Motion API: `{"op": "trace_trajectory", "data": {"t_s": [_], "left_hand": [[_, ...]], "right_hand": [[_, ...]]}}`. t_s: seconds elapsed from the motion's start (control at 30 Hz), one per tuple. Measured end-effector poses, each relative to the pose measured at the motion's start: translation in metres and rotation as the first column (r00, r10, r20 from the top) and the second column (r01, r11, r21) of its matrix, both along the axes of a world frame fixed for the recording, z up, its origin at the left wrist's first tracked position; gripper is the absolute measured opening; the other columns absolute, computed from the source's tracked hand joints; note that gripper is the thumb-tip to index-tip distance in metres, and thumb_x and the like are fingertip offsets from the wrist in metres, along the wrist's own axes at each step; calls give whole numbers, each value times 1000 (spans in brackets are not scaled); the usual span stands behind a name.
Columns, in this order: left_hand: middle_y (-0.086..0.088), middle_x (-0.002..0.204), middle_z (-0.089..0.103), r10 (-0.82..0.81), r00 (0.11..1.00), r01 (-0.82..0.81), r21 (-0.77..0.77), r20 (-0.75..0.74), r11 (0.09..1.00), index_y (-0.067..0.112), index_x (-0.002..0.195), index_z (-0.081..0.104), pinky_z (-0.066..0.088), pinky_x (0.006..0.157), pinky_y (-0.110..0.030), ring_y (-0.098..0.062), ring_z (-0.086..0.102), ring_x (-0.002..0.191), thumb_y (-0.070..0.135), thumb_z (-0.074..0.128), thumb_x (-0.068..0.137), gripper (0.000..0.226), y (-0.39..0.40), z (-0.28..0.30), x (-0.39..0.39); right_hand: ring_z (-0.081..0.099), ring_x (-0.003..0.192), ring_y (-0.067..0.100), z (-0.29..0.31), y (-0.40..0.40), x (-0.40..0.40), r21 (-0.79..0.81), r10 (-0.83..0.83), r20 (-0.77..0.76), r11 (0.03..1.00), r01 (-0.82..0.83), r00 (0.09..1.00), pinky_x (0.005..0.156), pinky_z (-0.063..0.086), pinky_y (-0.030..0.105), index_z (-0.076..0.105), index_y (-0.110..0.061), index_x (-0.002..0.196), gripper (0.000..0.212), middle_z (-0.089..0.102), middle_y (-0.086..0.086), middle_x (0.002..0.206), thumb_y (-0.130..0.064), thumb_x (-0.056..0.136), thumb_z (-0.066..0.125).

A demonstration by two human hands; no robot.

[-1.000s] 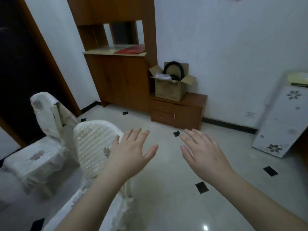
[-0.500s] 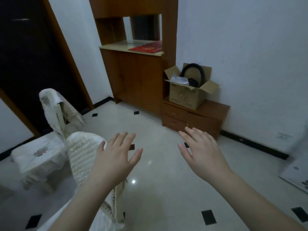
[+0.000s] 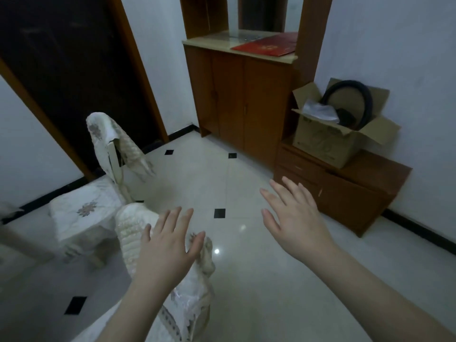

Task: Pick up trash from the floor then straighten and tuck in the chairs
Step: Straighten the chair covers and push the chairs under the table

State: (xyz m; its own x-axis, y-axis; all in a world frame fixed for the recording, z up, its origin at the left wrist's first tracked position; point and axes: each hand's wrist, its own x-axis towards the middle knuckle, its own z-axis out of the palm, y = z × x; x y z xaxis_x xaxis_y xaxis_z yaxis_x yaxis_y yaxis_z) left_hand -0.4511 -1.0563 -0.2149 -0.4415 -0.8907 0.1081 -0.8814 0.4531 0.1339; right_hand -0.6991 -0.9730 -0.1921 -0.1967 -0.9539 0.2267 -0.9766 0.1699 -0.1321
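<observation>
Two chairs in white quilted covers stand at the left. The near chair (image 3: pixel 133 233) has its backrest right under my left hand (image 3: pixel 170 245), which hovers over its top edge, fingers spread, holding nothing. The far chair (image 3: pixel 98 193) stands behind it, its cover slipping off the backrest. My right hand (image 3: pixel 293 218) is held out over the bare floor to the right, fingers apart and empty. I see no trash on the floor in this view.
A tall wooden cabinet (image 3: pixel 241 99) stands against the back wall with a red folder (image 3: pixel 267 46) on its counter. A low wooden drawer unit (image 3: pixel 345 191) beside it carries an open cardboard box (image 3: pixel 328 139). A dark doorway (image 3: pixel 69 65) lies left. White tiled floor (image 3: pixel 246 280) spreads ahead.
My view has swung left and closer to the cabinet; the white panel at the right is out of frame. Both hands stay spread and empty, the left now over the near chair's backrest.
</observation>
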Motion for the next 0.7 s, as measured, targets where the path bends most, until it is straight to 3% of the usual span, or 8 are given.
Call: {"op": "trace_trajectory", "data": {"t_s": [0.1, 0.23, 0.33, 0.47, 0.63, 0.7], "left_hand": [[3, 151, 37, 70, 998, -70, 29, 0, 997, 31, 145, 35, 25, 111, -54, -20, 30, 140, 68, 15, 84, 74, -24, -15, -11], [2, 147, 43, 149, 987, -151, 32, 53, 988, 28, 141, 41, 30, 107, -57, -21, 38, 136, 66, 20, 86, 70, -57, -32, -33], [-2, 143, 48, 249, 965, -250, 9, 78, 968, 25, 138, 47, 34, 105, -59, -26, 43, 133, 63, 24, 87, 68, -80, -38, -54], [-3, 152, 35, 446, 888, -451, 25, 114, 892, 29, 143, 37, 20, 111, -58, -31, 25, 142, 65, 17, 87, 70, -94, -35, -84], [-3, 155, 29, 607, 783, -615, 17, 136, 788, 29, 145, 36, 17, 113, -54, -28, 19, 145, 64, 20, 88, 69, -108, -31, -103], [-6, 150, 39, 658, 743, -664, 7, 123, 748, 25, 140, 46, 25, 109, -56, -29, 29, 141, 62, 25, 87, 68, -109, -30, -98]], "right_hand": [[29, 139, 23, -9, -39, -16, 18, 32, 19, 999, -32, 999, 115, 13, 41, 48, -23, 137, 55, 45, 2, 144, -44, 93, 23], [30, 138, 23, -25, -96, -41, 28, 130, 34, 991, -131, 991, 115, 12, 38, 46, -23, 138, 53, 44, 1, 145, -42, 93, 26], [37, 134, 25, -37, -142, -57, 25, 227, 46, 973, -228, 973, 113, 18, 40, 51, -21, 134, 51, 49, 4, 140, -40, 91, 32], [31, 138, 27, -42, -189, -78, 65, 366, 67, 927, -370, 928, 111, 25, 47, 48, -23, 136, 55, 41, 3, 147, -43, 90, 26], [30, 136, 30, -50, -250, -88, 93, 538, 84, 834, -545, 838, 110, 24, 48, 52, -22, 134, 55, 43, 5, 146, -41, 87, 30], [31, 135, 30, -54, -275, -72, 94, 596, 93, 792, -603, 797, 110, 20, 46, 54, -21, 132, 55, 45, 5, 144, -40, 85, 33]]}}
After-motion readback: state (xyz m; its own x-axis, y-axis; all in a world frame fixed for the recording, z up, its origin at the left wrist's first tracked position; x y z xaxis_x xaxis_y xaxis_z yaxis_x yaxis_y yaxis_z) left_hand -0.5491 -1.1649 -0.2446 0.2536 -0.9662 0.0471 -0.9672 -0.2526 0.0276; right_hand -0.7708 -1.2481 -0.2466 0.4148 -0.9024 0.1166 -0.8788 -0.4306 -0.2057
